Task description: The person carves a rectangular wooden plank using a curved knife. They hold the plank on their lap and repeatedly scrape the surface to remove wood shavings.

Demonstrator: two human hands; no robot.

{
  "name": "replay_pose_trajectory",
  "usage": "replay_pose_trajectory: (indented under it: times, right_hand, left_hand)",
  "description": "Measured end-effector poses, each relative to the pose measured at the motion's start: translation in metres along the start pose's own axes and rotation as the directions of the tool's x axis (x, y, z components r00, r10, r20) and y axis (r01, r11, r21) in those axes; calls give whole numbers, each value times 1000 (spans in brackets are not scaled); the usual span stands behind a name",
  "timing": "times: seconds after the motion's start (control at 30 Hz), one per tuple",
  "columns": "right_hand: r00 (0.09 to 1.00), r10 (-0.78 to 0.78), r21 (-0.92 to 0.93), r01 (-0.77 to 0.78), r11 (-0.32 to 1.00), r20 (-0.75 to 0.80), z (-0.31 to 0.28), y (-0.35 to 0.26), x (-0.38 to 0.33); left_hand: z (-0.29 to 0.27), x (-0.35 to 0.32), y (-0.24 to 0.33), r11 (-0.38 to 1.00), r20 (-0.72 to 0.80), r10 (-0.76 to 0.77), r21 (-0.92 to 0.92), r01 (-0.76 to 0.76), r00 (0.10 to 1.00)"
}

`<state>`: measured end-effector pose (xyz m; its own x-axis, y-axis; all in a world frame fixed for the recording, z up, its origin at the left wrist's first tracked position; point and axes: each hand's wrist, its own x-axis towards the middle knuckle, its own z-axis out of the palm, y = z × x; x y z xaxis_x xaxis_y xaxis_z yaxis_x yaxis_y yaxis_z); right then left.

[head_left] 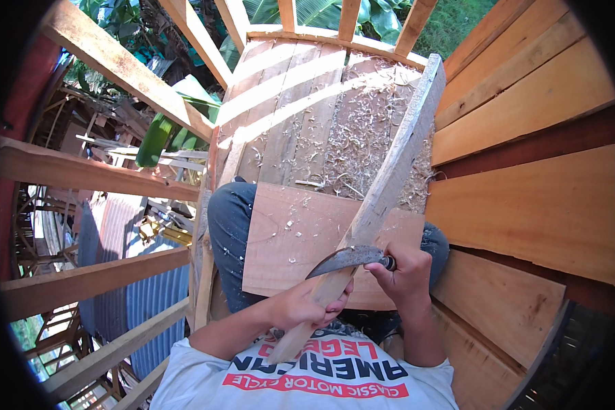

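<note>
A long wooden beam runs slantwise from my chest up to the far right railing. My left hand is closed around its near end, where the wood looks paler and narrower. My right hand grips the dark handle of a curved knife with a sickle-like blade. The blade lies across the beam just beyond my left hand, its tip pointing left. Under the beam a flat plywood sheet rests over my lap, with a few pale chips on it.
Curled wood shavings litter the plank floor ahead. Wooden railing posts stand at the left, with corrugated metal sheets and piled lumber below. Orange-brown boards form a wall close on my right.
</note>
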<state>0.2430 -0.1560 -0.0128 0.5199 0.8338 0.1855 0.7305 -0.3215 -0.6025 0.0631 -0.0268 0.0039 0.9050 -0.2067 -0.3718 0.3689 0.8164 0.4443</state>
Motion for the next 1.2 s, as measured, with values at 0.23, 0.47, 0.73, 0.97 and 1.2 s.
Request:
replay_pose_trajectory:
  times: [0.23, 0.47, 0.73, 0.97, 1.2]
  right_hand:
    - [996, -29, -45, 26, 999, -79, -1, 9, 10]
    - [995, 14, -90, -23, 996, -95, -2, 14, 21]
    - [861, 413, 283, -334, 899, -297, -43, 55, 48]
    - [993, 89, 115, -79, 990, -78, -10, -18, 9]
    - [991, 21, -66, -30, 997, -134, -15, -7, 15]
  left_hand:
    - [3, -4, -3, 1000, 16, 12, -23, -12, 1000]
    - [4, -4, -6, 994, -21, -14, -112, 12, 1000]
    - [7, -15, -15, 993, 52, -95, -60, 98, 994]
    - [-6, -14, 3, 991, 32, -32, -125, 35, 999]
    - [4, -20, 3, 989, -33, -12, 149, 17, 999]
